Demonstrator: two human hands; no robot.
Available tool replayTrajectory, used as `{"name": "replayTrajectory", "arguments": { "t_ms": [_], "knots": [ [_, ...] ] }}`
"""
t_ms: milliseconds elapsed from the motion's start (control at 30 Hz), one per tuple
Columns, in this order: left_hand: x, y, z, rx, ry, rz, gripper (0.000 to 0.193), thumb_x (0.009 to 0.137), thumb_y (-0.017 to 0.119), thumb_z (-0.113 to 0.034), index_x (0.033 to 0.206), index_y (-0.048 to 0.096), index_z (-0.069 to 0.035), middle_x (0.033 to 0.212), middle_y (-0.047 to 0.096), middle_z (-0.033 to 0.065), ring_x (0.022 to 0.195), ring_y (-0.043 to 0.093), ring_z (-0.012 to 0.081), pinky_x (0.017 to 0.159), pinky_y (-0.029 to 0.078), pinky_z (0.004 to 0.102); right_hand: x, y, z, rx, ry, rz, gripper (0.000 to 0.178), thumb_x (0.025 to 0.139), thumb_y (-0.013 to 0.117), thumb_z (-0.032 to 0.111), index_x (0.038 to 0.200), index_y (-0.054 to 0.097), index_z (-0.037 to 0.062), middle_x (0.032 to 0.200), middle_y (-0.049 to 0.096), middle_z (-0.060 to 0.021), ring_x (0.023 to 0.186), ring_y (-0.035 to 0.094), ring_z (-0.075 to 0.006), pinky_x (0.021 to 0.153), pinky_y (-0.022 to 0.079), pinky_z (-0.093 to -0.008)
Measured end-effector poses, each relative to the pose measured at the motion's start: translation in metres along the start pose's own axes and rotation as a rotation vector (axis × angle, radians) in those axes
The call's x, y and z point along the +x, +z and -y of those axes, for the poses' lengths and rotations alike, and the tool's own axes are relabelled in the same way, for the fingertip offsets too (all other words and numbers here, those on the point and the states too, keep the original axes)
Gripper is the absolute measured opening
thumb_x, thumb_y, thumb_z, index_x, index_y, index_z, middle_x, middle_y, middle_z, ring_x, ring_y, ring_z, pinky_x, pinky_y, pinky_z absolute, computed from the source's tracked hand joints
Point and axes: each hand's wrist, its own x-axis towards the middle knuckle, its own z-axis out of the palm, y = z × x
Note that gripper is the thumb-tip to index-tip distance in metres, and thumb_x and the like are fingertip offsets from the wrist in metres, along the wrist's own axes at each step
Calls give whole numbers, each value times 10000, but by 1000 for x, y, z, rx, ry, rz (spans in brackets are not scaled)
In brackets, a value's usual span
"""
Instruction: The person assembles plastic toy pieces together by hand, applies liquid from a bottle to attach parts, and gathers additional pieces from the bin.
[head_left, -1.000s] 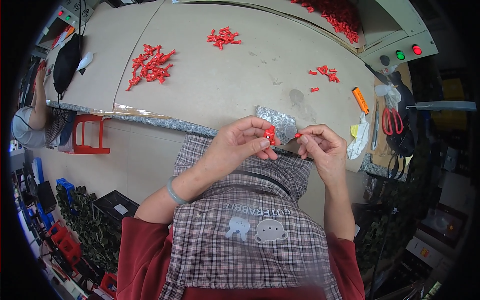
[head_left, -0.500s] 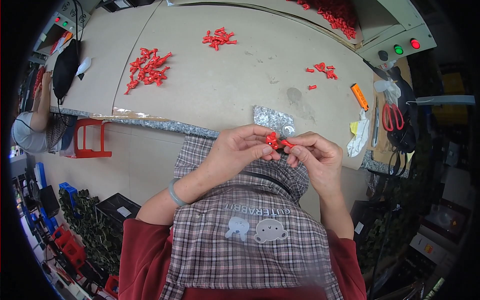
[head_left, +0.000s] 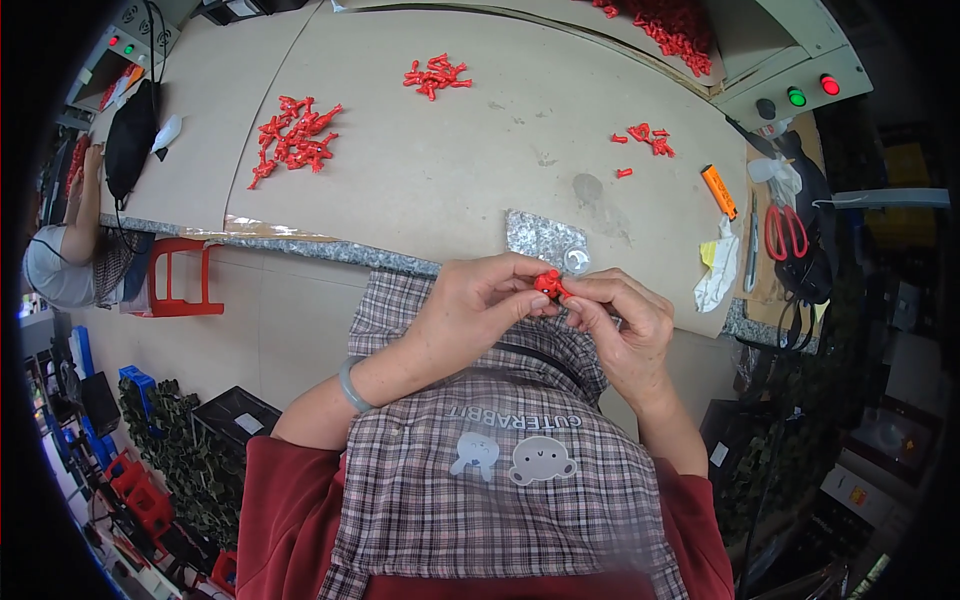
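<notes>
My left hand (head_left: 488, 293) pinches a small red plastic figure (head_left: 548, 284) over my lap, just off the table's near edge. From the other side, my right hand (head_left: 628, 318) pinches a small red piece (head_left: 565, 293) against the figure; the fingers partly hide where the two meet. On the table (head_left: 420, 170) lie a large pile of red figures (head_left: 295, 138) at the left, a smaller pile of red pieces (head_left: 437, 76) farther back, and a few small red parts (head_left: 652, 139) toward the right.
Red-handled scissors (head_left: 786, 233), an orange box cutter (head_left: 719, 192) and a crumpled white wrapper (head_left: 716, 268) lie at the right. A machine housing (head_left: 800, 90) with lit buttons stands behind them, beside a heap of red parts (head_left: 670, 30). Another person (head_left: 75, 245) sits at the far left.
My right hand has moved left, bringing its red piece from a small gap away up against the figure. My left hand has hardly moved.
</notes>
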Motion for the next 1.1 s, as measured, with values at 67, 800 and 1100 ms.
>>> {"name": "replayTrajectory", "arguments": {
  "t_ms": [67, 800, 1100],
  "knots": [
    [0, -2, -4, 164, 75, -5, 233, 909, 642, -8, 1137, 650, 38, 992, 723, 133, 888, 717, 180, 772, 594, 273, -1, 2, -1, -29, -12, -4, 177, 834, 650, -93, 985, 703, -15, 846, 690, -114, 649, 675, -145, 550, 542, -245],
    [-1, 2, 2, 499, 328, -94, 211, 877, 660, -28, 1080, 665, 26, 887, 714, 151, 753, 716, 235, 642, 565, 306, -1, 10, -14, -226, -287, -94, 161, 777, 743, -18, 921, 673, -6, 802, 693, -111, 689, 688, -228, 579, 545, -292],
    [-3, 7, -1, 629, 480, -122, 185, 874, 652, -9, 1051, 658, 45, 861, 703, 170, 725, 711, 255, 608, 568, 310, -4, 14, -15, -186, -364, -129, 174, 752, 756, -48, 902, 673, -21, 789, 696, -139, 669, 683, -228, 563, 535, -282]
  ]
}}
